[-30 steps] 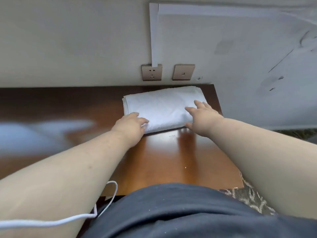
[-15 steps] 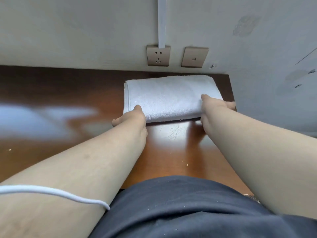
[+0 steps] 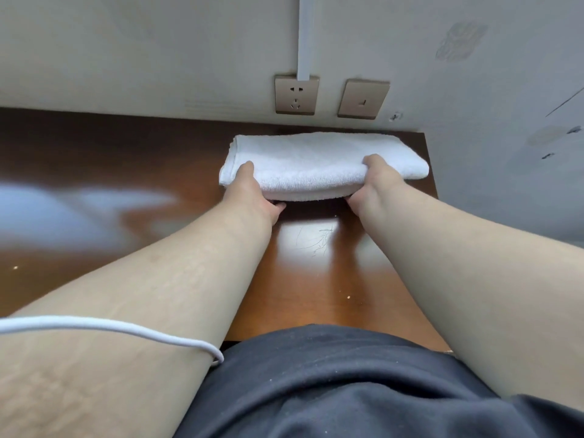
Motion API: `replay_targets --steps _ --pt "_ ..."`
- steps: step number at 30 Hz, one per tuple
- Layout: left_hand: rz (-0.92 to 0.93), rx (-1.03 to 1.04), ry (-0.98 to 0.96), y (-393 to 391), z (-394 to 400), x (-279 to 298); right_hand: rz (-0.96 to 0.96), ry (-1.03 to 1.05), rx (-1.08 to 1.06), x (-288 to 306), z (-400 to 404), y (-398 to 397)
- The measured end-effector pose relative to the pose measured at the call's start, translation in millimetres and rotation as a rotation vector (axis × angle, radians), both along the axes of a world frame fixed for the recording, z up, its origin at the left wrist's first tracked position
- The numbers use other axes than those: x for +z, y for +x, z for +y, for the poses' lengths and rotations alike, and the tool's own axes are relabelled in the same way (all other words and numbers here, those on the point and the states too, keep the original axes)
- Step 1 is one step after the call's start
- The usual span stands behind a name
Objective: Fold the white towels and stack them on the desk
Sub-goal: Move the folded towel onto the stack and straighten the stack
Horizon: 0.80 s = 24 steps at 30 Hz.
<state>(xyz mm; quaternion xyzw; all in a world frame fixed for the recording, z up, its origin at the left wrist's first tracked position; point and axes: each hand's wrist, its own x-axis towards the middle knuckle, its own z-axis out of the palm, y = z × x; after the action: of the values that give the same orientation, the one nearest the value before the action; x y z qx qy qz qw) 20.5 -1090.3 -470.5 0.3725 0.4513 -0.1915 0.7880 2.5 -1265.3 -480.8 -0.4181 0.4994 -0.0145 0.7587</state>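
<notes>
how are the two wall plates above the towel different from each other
The left wall plate is a socket with visible pin holes; the right wall plate shows only one small mark at its centre. A white strip runs down the wall onto the top of the left wall plate; nothing comes down to the right one. Both are squarish, tan-coloured, set side by side just above the desk, behind the folded white towel.

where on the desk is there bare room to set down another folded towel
The long stretch of desk left of the folded towel, running along the wall, is bare wood. So is the strip between the two forearms. The far right corner is crowded: the towel fills it, with the left hand and right hand gripping its near edge.
</notes>
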Motion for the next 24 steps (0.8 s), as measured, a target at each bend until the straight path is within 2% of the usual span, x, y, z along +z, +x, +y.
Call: replay_targets --steps 2,5,10,18,24 --pt "-0.051 0.002 -0.072 -3 -2 13 -0.001 0.034 -0.083 18 11 -6" --pt "-0.036 -0.037 -0.01 0 -1 25 -0.021 0.052 -0.133 43 23 -3" --pt "0.032 0.069 -0.025 4 13 58 -0.043 0.049 -0.181 82 41 -4" --pt "-0.071 0.074 -0.07 19 59 115 -0.131 0.261 -0.383 141 77 2" --pt "-0.171 0.036 -0.074 44 120 157 -0.189 0.206 -0.4 178 135 20"
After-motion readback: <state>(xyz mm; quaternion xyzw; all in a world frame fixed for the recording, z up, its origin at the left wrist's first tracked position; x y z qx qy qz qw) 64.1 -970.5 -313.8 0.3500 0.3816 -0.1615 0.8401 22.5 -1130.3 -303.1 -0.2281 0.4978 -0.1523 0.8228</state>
